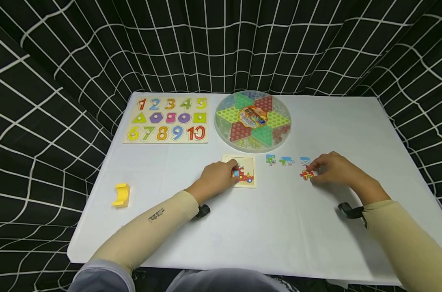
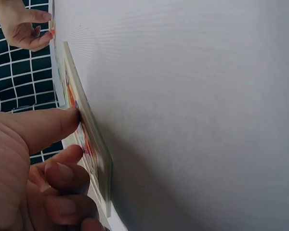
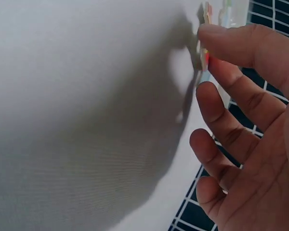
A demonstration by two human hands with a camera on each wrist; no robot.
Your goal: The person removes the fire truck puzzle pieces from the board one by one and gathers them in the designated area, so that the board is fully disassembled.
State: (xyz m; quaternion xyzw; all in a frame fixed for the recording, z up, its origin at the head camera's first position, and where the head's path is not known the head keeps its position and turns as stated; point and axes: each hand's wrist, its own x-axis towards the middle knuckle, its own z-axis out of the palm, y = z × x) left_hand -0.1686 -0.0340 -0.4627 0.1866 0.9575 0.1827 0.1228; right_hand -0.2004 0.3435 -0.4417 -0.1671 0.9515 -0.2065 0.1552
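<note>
Red jigsaw piece (image 1: 306, 175) is pinched by the right hand (image 1: 332, 169), right of the wooden puzzle tray (image 1: 245, 186) on the bench (image 1: 272, 231); the left hand (image 1: 216, 177) touches the tray, whether gripping I cannot tell.

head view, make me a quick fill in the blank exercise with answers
1. The right hand pinches a mostly ____ jigsaw piece.
2. Right of the puzzle tray, which the left hand touches, ____ blue-patterned pieces lie in a row.
3. The bottom row of the number board ends at right with ____.
4. The curved block at left is ____.

Missing words: red; three; 10; yellow.
</note>
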